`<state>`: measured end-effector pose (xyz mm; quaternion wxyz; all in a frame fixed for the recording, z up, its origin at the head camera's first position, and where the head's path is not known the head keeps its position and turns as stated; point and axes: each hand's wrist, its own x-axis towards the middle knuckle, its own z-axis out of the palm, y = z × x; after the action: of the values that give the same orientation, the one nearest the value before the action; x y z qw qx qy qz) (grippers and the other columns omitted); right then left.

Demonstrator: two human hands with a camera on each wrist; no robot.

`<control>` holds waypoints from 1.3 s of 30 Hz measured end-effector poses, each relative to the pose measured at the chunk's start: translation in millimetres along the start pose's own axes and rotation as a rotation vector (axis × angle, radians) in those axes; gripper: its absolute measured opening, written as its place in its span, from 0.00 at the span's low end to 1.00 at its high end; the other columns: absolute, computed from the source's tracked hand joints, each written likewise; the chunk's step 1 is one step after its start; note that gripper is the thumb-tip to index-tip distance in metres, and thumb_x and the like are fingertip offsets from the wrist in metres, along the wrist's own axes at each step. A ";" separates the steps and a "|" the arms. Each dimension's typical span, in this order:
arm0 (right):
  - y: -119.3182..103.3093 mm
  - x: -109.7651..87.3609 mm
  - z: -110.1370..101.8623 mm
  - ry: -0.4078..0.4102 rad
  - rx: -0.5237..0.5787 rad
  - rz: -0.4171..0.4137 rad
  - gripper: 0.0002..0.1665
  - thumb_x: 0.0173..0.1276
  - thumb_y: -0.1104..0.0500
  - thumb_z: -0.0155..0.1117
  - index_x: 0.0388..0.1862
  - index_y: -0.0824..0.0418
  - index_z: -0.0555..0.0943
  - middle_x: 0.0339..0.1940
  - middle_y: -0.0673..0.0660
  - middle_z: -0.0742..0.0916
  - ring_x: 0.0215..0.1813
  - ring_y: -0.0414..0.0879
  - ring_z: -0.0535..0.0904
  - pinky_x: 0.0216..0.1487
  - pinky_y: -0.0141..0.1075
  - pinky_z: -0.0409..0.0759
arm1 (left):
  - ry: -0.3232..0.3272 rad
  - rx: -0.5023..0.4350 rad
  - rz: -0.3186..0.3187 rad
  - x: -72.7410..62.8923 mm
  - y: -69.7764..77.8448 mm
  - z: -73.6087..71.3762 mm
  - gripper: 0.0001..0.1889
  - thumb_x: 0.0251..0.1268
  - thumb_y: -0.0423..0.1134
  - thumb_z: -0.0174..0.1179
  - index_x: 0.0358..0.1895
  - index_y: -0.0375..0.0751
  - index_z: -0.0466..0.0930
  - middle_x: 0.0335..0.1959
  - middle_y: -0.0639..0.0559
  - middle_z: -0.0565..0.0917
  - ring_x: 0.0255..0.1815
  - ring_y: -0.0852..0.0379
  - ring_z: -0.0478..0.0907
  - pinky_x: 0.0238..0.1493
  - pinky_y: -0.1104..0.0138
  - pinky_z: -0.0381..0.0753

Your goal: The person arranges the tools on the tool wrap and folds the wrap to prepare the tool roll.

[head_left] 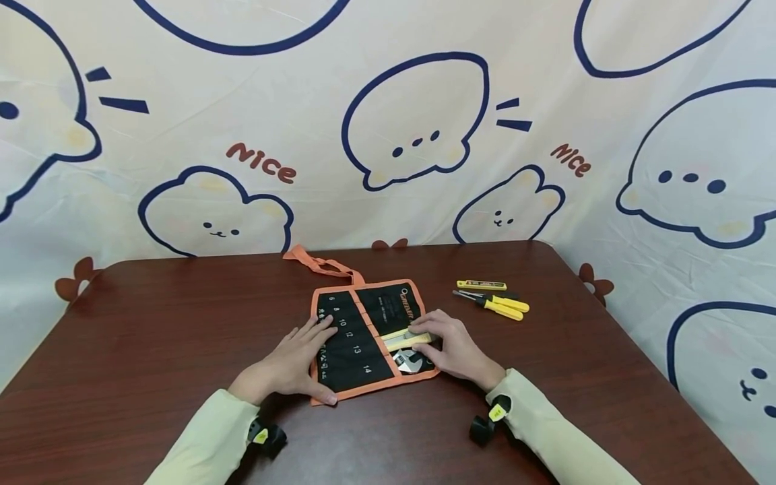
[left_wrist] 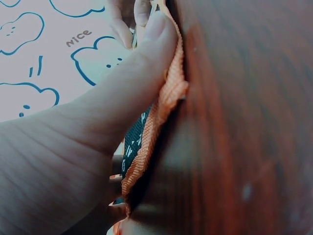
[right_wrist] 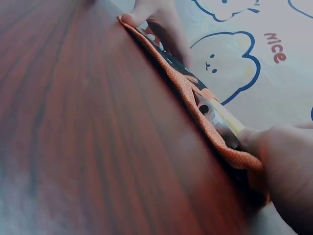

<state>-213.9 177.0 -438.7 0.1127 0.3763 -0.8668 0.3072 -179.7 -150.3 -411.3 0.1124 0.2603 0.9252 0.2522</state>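
A black tool roll with orange edging (head_left: 378,367) lies unfolded on the table, numbers printed on its left half. My left hand (head_left: 291,364) rests on its left side, fingers spread, thumb along the near edge; that thumb crosses the orange edging (left_wrist: 168,98) in the left wrist view. With my right hand (head_left: 451,343) I pinch a flat, pale-yellow tool (head_left: 397,339) lying across the roll's right half; its exact kind is unclear. Nearer me, an adjustable wrench (head_left: 407,362) lies in the right half, its metal head (right_wrist: 217,117) visible beside the yellow tool in the right wrist view.
Right of the roll lie pliers with yellow handles (head_left: 504,308) and, just beyond, a slim yellow tool (head_left: 481,285). Orange straps (head_left: 324,265) trail from the roll's far edge. A printed cloth (head_left: 327,215) hangs behind the brown table (head_left: 200,316).
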 end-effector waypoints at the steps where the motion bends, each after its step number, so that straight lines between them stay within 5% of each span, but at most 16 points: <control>1: -1.0 0.3 -0.5 -0.021 -0.012 0.000 0.18 0.62 0.61 0.70 0.52 0.56 0.84 0.51 0.51 0.84 0.53 0.42 0.78 0.48 0.38 0.80 | 0.001 -0.004 0.005 0.1 0.0 0.1 0.60 0.35 0.64 0.75 0.72 0.34 0.58 0.76 0.34 0.53 0.77 0.32 0.43 0.69 0.34 0.47; 5: -6.3 0.1 -3.2 -0.101 -0.066 0.000 0.21 0.64 0.66 0.63 0.56 0.59 0.82 0.56 0.54 0.82 0.55 0.44 0.76 0.47 0.37 0.79 | 0.000 -0.009 0.006 0.4 0.9 0.7 0.60 0.35 0.63 0.76 0.72 0.34 0.58 0.76 0.34 0.52 0.77 0.32 0.43 0.69 0.34 0.47; 11: -13.7 -1.1 -3.9 -0.164 -0.131 0.039 0.24 0.67 0.68 0.58 0.61 0.55 0.79 0.63 0.57 0.76 0.61 0.48 0.73 0.58 0.44 0.77 | -0.007 0.010 -0.004 0.1 1.9 0.6 0.61 0.35 0.64 0.75 0.72 0.34 0.58 0.76 0.35 0.52 0.77 0.33 0.43 0.69 0.34 0.47; 16: -18.9 -0.2 -3.9 -0.137 -0.172 0.038 0.23 0.67 0.68 0.61 0.60 0.54 0.80 0.58 0.56 0.76 0.58 0.48 0.74 0.57 0.44 0.78 | -0.006 0.015 -0.009 -0.1 3.0 -0.5 0.60 0.35 0.63 0.76 0.72 0.34 0.58 0.76 0.35 0.52 0.77 0.33 0.44 0.68 0.34 0.48; 39: -28.1 10.2 2.0 -0.060 -0.039 0.037 0.18 0.62 0.71 0.65 0.48 0.57 0.85 0.52 0.55 0.86 0.55 0.46 0.81 0.52 0.42 0.82 | -0.021 0.060 -0.036 1.2 4.7 -1.9 0.63 0.34 0.64 0.76 0.74 0.35 0.55 0.77 0.37 0.50 0.77 0.34 0.42 0.69 0.36 0.48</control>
<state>-200.5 155.0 -423.3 0.0881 0.3669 -0.8824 0.2810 -179.4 -146.9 -407.3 0.1187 0.2492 0.9357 0.2197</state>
